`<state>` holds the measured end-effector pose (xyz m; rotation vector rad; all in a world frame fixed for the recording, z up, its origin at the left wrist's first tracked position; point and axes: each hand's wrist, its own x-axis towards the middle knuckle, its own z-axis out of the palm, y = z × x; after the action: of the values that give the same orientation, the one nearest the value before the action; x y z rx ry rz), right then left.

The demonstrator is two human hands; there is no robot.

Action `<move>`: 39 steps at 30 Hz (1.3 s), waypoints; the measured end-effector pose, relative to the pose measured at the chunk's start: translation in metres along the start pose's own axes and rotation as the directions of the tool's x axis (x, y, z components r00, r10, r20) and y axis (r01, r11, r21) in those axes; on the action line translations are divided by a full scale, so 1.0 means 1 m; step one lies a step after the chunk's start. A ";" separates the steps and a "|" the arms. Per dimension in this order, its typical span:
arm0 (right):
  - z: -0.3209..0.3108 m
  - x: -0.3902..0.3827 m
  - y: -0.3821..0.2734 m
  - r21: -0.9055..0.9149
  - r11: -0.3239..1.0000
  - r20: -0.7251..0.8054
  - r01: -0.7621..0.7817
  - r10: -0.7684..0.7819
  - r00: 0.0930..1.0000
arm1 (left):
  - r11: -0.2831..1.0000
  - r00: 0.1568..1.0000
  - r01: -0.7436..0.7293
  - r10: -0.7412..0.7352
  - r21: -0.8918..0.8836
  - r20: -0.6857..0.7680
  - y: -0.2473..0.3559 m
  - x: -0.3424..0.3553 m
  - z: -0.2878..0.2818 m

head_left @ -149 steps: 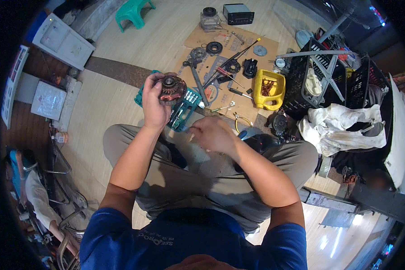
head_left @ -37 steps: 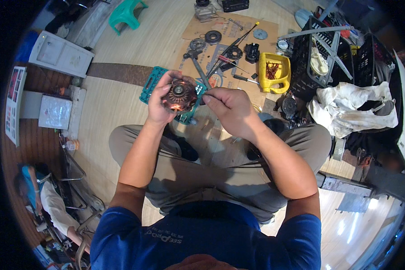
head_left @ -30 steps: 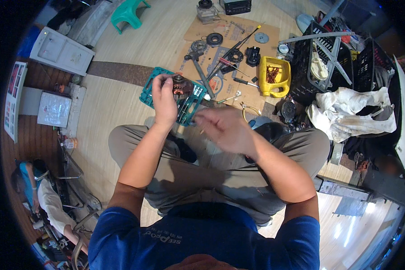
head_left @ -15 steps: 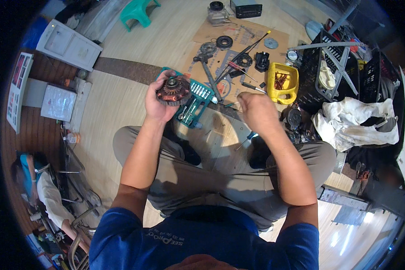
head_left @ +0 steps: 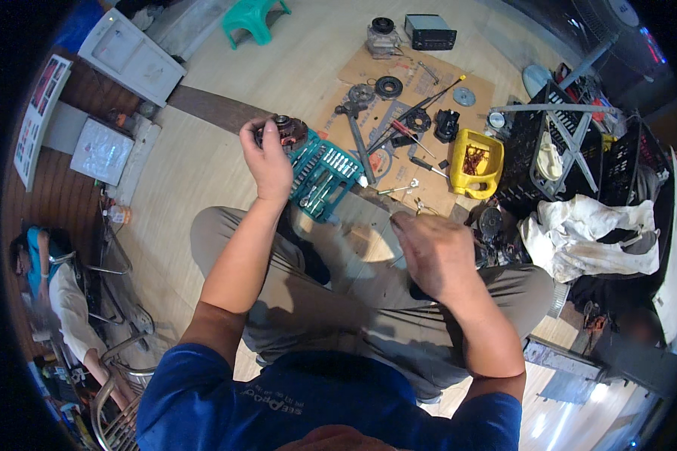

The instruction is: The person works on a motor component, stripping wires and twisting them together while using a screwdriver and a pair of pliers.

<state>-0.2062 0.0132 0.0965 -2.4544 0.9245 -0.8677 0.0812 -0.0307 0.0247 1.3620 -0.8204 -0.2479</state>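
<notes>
My left hand (head_left: 269,167) is raised at the left, fingers wrapped round a motor rotor (head_left: 293,134) with copper windings and a shaft end on top. The hand covers much of it. Behind and below the rotor lies an open green socket set (head_left: 340,197) with rows of silver sockets. My right hand (head_left: 438,254) hangs over the floor in front of my right knee, its back toward me and fingers drawn together. Whatever they may pinch is hidden. Just beyond that hand, a small ratchet-like tool (head_left: 399,188) lies on the cardboard.
Flattened cardboard (head_left: 447,79) carries a hammer (head_left: 357,135), screwdrivers and round metal parts. A cut yellow jug (head_left: 470,186) holds copper-coloured pieces. To the right are a black crate (head_left: 520,154) and a white cloth (head_left: 579,237). A person (head_left: 75,308) sits at far left.
My right hand has come down and nearer to me, now covering the blue-handled screwdriver on the floor. My left hand has turned, with the rotor tipped farther behind its fingers. The view has shifted slightly.
</notes>
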 end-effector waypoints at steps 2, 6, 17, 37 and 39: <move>0.008 -0.004 -0.003 0.008 1.000 0.025 0.001 -0.001 1.000 | 0.998 0.999 0.018 -0.019 -0.058 -0.032 -0.007 0.006 -0.002; 0.020 -0.009 -0.007 0.118 0.991 0.020 0.063 -0.066 0.998 | 0.996 0.995 -0.079 0.081 0.039 -0.059 -0.006 0.003 0.001; 0.007 -0.008 0.050 -0.216 0.928 0.205 -0.302 0.346 0.916 | 0.418 0.816 0.572 -0.371 -0.706 0.442 0.007 0.032 -0.026; -0.061 0.000 0.057 -0.318 0.905 -0.346 -0.282 0.166 0.923 | 0.779 0.735 0.451 -0.047 -0.436 0.676 0.029 0.025 -0.022; -0.062 -0.001 0.059 -0.278 0.909 -0.335 -0.312 0.212 0.918 | 0.621 0.676 0.580 -0.007 -0.526 0.737 0.028 0.028 -0.021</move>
<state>-0.2744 -0.0361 0.1106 -2.4113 1.5871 -1.0763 0.1067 -0.0250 0.0615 0.5724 -0.9058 -1.3136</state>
